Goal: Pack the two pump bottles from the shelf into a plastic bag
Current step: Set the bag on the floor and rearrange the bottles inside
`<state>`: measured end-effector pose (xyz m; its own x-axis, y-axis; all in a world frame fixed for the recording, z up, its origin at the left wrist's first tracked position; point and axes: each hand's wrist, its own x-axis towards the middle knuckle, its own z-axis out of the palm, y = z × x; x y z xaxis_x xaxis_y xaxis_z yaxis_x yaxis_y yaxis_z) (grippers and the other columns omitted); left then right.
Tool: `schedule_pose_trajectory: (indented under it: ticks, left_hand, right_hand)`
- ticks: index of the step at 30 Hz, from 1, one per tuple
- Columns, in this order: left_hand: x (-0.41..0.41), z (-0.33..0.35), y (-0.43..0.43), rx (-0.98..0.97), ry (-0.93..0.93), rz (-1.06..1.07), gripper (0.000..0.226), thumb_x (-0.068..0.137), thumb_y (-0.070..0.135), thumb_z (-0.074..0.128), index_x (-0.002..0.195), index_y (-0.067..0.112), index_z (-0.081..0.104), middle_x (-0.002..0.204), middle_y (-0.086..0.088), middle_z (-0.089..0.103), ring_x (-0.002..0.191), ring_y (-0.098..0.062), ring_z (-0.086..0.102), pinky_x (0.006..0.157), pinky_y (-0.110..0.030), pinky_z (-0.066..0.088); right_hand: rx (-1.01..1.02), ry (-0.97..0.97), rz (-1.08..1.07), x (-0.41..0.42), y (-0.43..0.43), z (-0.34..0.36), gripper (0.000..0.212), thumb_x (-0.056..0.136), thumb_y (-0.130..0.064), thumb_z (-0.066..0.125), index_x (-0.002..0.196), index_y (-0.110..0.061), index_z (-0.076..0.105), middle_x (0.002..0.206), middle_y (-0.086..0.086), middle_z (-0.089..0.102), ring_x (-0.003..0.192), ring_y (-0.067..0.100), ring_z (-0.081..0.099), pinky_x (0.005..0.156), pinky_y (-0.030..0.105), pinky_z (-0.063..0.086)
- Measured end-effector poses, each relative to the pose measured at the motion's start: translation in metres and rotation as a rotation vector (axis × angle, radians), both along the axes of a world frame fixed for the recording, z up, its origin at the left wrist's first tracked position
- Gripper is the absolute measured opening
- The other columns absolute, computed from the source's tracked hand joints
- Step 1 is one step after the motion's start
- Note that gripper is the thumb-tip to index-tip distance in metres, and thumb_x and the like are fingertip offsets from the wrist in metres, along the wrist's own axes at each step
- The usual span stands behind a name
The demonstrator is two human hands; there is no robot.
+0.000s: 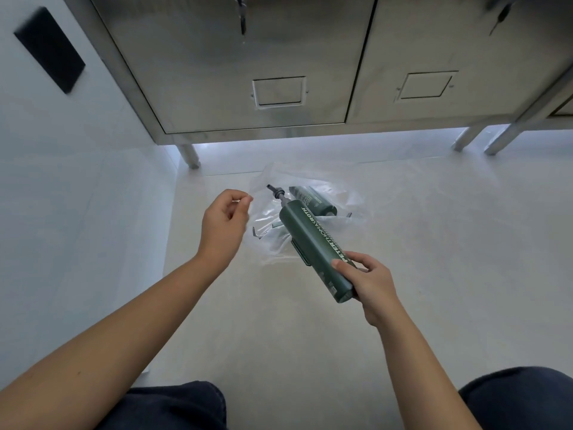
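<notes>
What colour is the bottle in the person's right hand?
Dark green with pale lettering along its side; the bottle shows clearly in the head view, held by the right hand.

second bottle [313, 200]: veiled by plastic bag [350, 193], label unreadable | cabinet [248, 72]: top cropped | keys [242, 13]: blurred

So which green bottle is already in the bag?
The far green bottle, seen through the clear plastic bag lying on the floor. The other green bottle is in the right hand, pump end pointing into the bag.
</notes>
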<state>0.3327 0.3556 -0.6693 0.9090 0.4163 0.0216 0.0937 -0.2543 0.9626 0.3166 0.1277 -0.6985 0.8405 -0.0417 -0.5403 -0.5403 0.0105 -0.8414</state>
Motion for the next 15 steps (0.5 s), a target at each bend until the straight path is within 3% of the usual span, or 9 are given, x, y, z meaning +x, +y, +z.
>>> schedule_pose_trajectory:
  ticks: [9, 15]
  left_hand:
    - [0.012, 0.001, 0.008, -0.089, -0.042, 0.063, 0.016, 0.091, 0.017, 0.050, 0.078, 0.025, 0.055, 0.056, -0.001, 0.046, 0.046, -0.004, 0.039, 0.049, -0.020, 0.036]
    - [0.014, -0.002, 0.009, -0.119, -0.033, 0.044, 0.016, 0.091, 0.019, 0.051, 0.076, 0.025, 0.056, 0.045, 0.013, 0.046, 0.046, -0.007, 0.037, 0.048, -0.021, 0.035]
  right_hand:
    - [-0.060, 0.076, 0.066, 0.004, 0.015, -0.003, 0.026, 0.068, -0.017, 0.077, 0.090, -0.019, 0.062, 0.078, 0.011, 0.067, 0.059, 0.019, 0.061, 0.057, 0.027, 0.047]
    - [-0.080, 0.066, 0.036, 0.006, 0.017, -0.008, 0.024, 0.069, -0.015, 0.076, 0.088, -0.019, 0.061, 0.076, 0.009, 0.066, 0.060, 0.019, 0.061, 0.057, 0.028, 0.048]
